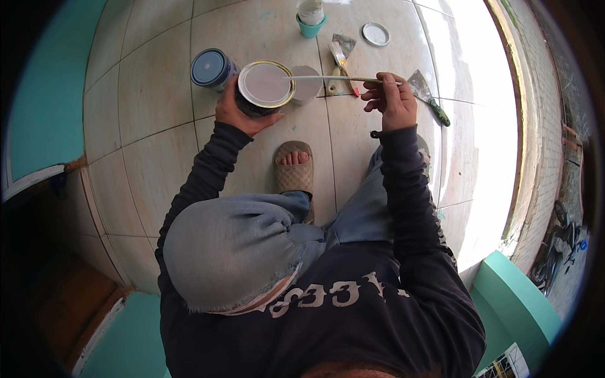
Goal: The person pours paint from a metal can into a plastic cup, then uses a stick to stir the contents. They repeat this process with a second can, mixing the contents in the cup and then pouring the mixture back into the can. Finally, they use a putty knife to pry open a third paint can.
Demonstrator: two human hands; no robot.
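My left hand (238, 118) is wrapped round an open paint can (257, 111) with a gold rim, tilted slightly. Pale pinkish-white paint (266, 80) shows inside it. In my right hand (395, 104) a thin stick (315, 77) is pinched near its end. The stick is coated pale along its far part and reaches left over the can's rim, its tip at the paint. Behind the can stands a second tin (210, 67) with a blue-grey lid. A pale round container (307, 88) sits under the stick, partly hidden by the can.
Putty knives (430, 97) and a paintbrush (338, 53) lie on the tiled floor (151, 75). A teal pot (311, 27) and a round lid (376, 34) are farther off. My sandalled foot (294, 167) is below the can. A teal wall (47, 82) stands left.
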